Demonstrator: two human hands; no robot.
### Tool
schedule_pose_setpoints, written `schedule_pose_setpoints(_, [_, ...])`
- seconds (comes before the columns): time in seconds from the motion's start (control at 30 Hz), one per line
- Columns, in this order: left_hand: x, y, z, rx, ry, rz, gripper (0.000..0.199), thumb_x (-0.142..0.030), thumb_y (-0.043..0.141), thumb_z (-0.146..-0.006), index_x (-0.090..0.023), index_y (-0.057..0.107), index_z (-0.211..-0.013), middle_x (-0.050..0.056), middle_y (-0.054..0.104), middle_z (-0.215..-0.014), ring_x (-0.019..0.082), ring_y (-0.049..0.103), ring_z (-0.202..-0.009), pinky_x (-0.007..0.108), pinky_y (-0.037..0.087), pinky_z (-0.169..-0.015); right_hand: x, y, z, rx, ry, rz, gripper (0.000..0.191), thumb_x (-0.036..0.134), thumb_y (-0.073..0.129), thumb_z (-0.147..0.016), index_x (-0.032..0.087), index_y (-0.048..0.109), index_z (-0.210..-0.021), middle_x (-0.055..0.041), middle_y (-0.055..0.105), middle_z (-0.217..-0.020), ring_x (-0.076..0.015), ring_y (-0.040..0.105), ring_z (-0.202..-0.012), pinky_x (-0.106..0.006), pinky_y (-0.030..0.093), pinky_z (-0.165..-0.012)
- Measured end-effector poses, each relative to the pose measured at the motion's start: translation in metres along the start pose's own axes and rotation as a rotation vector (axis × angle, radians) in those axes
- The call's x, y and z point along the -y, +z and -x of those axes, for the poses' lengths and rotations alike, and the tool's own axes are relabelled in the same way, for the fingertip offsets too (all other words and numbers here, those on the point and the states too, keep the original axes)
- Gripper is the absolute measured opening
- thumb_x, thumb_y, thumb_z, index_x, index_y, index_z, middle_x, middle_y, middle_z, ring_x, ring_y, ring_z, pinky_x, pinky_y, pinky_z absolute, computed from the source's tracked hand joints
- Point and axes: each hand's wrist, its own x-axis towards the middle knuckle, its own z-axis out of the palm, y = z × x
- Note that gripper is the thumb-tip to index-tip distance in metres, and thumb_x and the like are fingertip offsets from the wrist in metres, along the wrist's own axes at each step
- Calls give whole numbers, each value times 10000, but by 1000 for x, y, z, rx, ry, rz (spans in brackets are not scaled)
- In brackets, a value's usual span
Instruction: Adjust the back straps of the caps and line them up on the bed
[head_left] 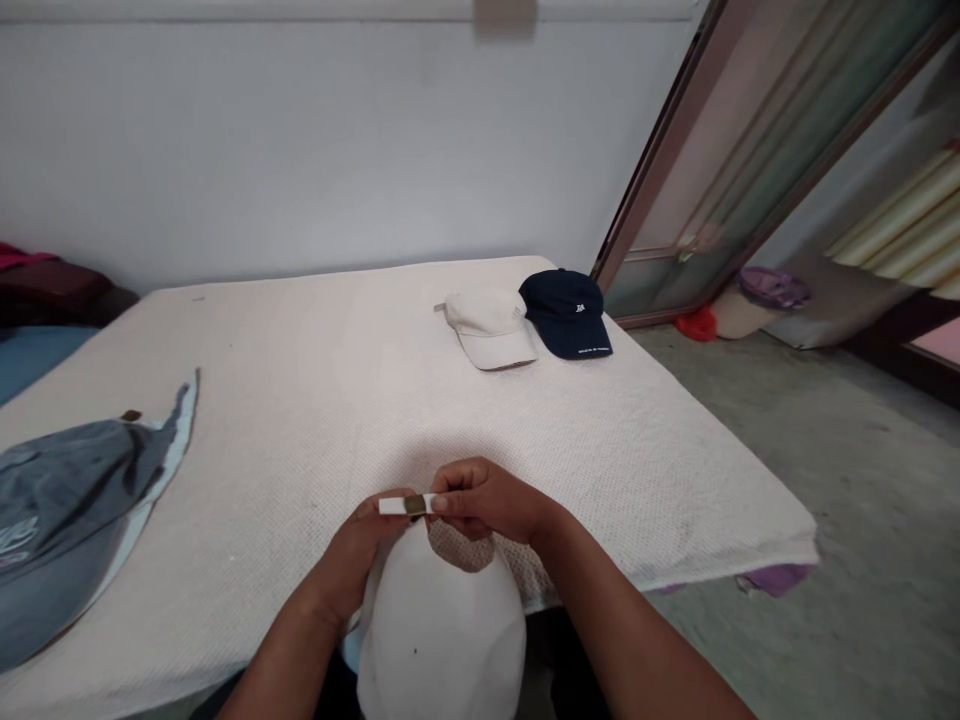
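A white cap (450, 630) is held at the table's near edge, its back opening facing up and away. Across that opening runs its white strap (391, 506) with a brass-coloured buckle (415, 506). My left hand (356, 550) grips the cap's back edge beside the buckle, its fingertips partly behind the strap. My right hand (487, 498) pinches the strap just right of the buckle between thumb and fingers.
A cream cap (487, 325) and a navy cap (566, 312) lie side by side at the back right of the covered table (315, 400). Grey-blue caps (67, 500) are at the left. A bin (750, 305) stands on the floor beyond.
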Motion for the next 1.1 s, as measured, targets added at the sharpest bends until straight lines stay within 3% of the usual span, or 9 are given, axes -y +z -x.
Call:
schedule_pose_setpoints(0.13, [-2,2,2,-144,-36,-142,278,-221,754,-581,-198,664,-843,3,692,-673,168,610,-600,254,444,-563,-1,-1,0,20,25,-31,163,283,639,-775,139,561,-768,68,454,-489,-24,295,-380,-168,191,-352])
schedule_pose_setpoints(0.23, [-3,4,1,-18,-23,-131,221,-239,739,-610,-183,670,-813,10,680,-658,169,599,-590,260,436,-562,1,0,-1,22,30,-53,165,256,637,-777,156,550,-875,57,510,-530,-31,330,-389,-160,216,-351])
schedule_pose_setpoints(0.37, [-4,6,1,-7,7,-84,206,-231,732,-625,-184,677,-818,18,680,-669,177,604,-628,268,440,-600,3,3,-2,38,0,-80,262,241,636,-780,169,534,-1010,57,527,-548,-35,343,-398,-160,223,-359])
schedule_pose_setpoints(0.5, [-6,10,4,133,22,-105,94,-237,687,-667,-166,677,-728,35,678,-667,171,587,-608,265,423,-589,3,5,-2,95,-29,-127,320,241,636,-784,175,522,-1076,62,525,-548,-30,320,-393,-164,212,-367])
schedule_pose_setpoints(0.63, [-5,12,4,124,36,-90,126,-239,673,-680,-170,695,-783,35,682,-682,182,594,-634,276,431,-624,2,4,-3,91,-29,-117,298,242,642,-782,164,541,-1050,55,524,-550,-34,339,-405,-166,214,-368])
schedule_pose_setpoints(0.8, [0,5,2,112,6,39,85,-247,650,-697,-168,679,-710,18,660,-620,158,567,-562,262,416,-578,2,6,-4,80,-33,-122,263,244,643,-783,160,561,-1019,51,519,-559,-36,354,-422,-163,223,-375])
schedule_pose_setpoints(1.1, [-7,12,5,171,29,-77,102,-245,667,-694,-181,702,-766,31,688,-686,152,571,-570,253,408,-570,3,8,-5,107,-53,-143,253,248,618,-801,166,558,-1032,54,522,-549,-31,325,-404,-162,205,-367])
